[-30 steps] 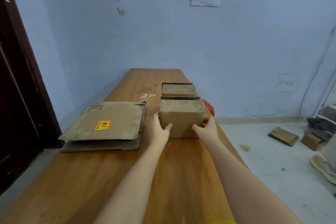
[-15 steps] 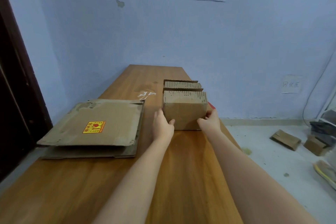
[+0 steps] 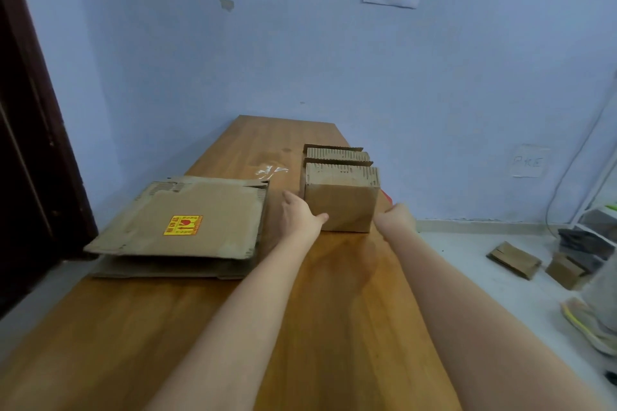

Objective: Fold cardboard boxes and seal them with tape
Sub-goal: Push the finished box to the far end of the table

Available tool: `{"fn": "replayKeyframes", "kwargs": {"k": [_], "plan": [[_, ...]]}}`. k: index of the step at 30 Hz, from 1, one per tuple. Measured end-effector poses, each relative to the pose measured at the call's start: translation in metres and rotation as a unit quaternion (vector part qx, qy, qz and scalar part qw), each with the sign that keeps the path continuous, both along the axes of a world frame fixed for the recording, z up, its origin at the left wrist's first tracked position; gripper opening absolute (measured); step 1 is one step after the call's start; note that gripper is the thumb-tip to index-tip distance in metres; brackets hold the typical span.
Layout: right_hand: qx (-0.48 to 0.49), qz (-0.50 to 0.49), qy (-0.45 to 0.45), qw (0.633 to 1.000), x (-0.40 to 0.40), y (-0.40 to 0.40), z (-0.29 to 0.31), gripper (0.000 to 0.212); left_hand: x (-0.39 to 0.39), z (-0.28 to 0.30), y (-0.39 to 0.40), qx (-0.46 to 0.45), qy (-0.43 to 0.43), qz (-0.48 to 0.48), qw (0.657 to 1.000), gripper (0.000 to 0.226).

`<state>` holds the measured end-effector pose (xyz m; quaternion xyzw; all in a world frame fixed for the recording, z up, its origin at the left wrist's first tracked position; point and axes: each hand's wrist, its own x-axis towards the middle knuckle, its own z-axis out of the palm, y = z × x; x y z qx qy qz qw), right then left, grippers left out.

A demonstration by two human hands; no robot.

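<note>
A small folded cardboard box (image 3: 339,203) stands on the wooden table (image 3: 334,294), close in front of a second box (image 3: 337,153) of the same kind. My left hand (image 3: 298,215) lies flat against the near box's left side, thumb on its front face. My right hand (image 3: 397,218) hovers just off the box's lower right corner; its fingers are hidden behind the hand. A red object (image 3: 386,195), mostly hidden, peeks out behind the near box on the right. A scrap of clear tape (image 3: 271,172) lies on the table left of the boxes.
A stack of flattened cardboard (image 3: 187,220) with a yellow-red sticker lies at the table's left edge. On the floor to the right are small boxes (image 3: 514,259) and a shoe (image 3: 587,324). A dark door (image 3: 30,143) stands at left, with the blue wall behind the table.
The near box has slid away from me until it stands against the box behind. My right hand has come off its right side; my left hand stays on the left side.
</note>
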<state>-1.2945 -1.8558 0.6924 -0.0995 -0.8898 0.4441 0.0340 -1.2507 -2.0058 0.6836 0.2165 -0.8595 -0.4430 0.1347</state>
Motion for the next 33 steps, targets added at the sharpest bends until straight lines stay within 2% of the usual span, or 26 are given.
{"fn": "replayKeyframes", "kwargs": {"k": [2,4,7,10,12,15,18,21,24,29,33], "plan": [[0.003,-0.002,0.012,1.0,0.01,0.0,0.017,0.005,0.013,0.016,-0.004,-0.012,-0.004,-0.01,1.0,0.096],[0.009,-0.004,0.027,1.0,0.024,-0.006,0.037,0.009,0.032,0.037,-0.016,-0.042,0.005,-0.013,0.999,0.085],[0.01,0.009,0.05,0.999,0.05,-0.03,0.069,0.002,0.062,0.071,-0.042,-0.112,0.024,-0.021,0.993,0.062],[0.0,0.048,0.08,0.996,0.073,-0.063,0.091,0.017,0.092,0.102,-0.078,-0.132,0.02,-0.007,0.991,0.06],[0.008,0.078,0.078,0.994,0.091,-0.088,0.097,0.019,0.11,0.111,-0.109,-0.128,0.009,0.016,0.992,0.061],[0.025,0.126,0.054,0.99,0.106,-0.125,0.089,0.033,0.132,0.098,-0.158,-0.13,-0.033,0.066,0.989,0.061],[0.053,0.155,-0.011,0.986,0.114,-0.157,0.071,0.047,0.148,0.069,-0.194,-0.143,-0.077,0.086,0.983,0.052],[0.041,0.149,-0.069,0.986,0.109,-0.18,0.054,0.064,0.151,0.041,-0.221,-0.15,-0.11,0.096,0.978,0.048],[0.028,0.138,-0.109,0.984,0.099,-0.197,0.029,0.06,0.142,0.021,-0.241,-0.142,-0.129,0.106,0.976,0.05],[0.086,0.103,-0.088,0.987,0.09,-0.207,-0.01,0.059,0.124,-0.003,-0.242,-0.069,-0.113,0.102,0.986,0.065],[0.047,0.115,-0.075,0.989,0.088,-0.208,-0.022,0.058,0.114,-0.019,-0.246,-0.036,-0.098,0.119,0.987,0.069]]}}
